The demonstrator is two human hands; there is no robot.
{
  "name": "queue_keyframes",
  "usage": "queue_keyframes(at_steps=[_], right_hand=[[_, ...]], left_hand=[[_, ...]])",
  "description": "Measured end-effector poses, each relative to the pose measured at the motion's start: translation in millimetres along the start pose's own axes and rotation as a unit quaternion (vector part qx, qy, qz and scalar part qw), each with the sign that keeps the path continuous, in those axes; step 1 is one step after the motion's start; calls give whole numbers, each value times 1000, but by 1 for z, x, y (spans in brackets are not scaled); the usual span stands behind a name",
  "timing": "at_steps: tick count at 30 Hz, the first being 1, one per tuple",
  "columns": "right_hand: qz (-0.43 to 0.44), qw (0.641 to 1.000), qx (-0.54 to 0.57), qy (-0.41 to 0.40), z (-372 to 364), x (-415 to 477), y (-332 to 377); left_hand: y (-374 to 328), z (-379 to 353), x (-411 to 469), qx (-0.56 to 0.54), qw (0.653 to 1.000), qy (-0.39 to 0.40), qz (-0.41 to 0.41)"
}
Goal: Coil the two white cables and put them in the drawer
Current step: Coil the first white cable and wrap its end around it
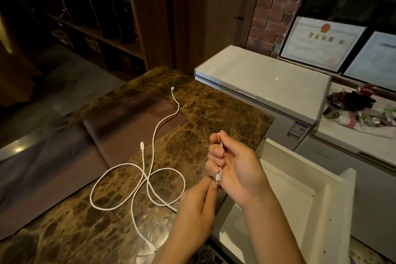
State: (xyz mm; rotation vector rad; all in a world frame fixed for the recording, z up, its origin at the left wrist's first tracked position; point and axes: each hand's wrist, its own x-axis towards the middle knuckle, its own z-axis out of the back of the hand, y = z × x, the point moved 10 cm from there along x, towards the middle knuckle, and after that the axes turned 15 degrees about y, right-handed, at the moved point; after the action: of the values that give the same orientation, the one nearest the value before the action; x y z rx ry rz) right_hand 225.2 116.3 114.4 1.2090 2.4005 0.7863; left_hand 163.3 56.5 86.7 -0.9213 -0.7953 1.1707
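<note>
Marbled brown worktop (214, 109) carries a dark mat (128, 118) far left of the hands. Between the mat and the hands, the two white cables (147, 178) lie loose, looped and crossing each other. None of it is coiled yet. The left hand (199, 206) pinches the tip of a plug (218, 176). The right hand (233, 169) curls its fingers round that same plug end, just above.

Drawing this cable in could drag the other along where they cross. That would likely tighten a knot or flick a free end off the worktop. A light pinch may also let the plug slip. Just right of the hands, the drawer (285, 188) stands open with no cable in it.
</note>
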Motion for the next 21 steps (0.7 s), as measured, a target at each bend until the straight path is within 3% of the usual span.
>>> queue_keyframes(at_steps=[8,14,21], right_hand=[[52,996,-72,-29,22,0,2],[54,996,-73,-19,24,-3,-10],[60,996,-41,-53,32,-2,-17]], left_hand=[[-11,-6,-12,116,991,61,32],[-19,2,-16,206,972,99,61],[-18,-7,-15,231,962,128,65]])
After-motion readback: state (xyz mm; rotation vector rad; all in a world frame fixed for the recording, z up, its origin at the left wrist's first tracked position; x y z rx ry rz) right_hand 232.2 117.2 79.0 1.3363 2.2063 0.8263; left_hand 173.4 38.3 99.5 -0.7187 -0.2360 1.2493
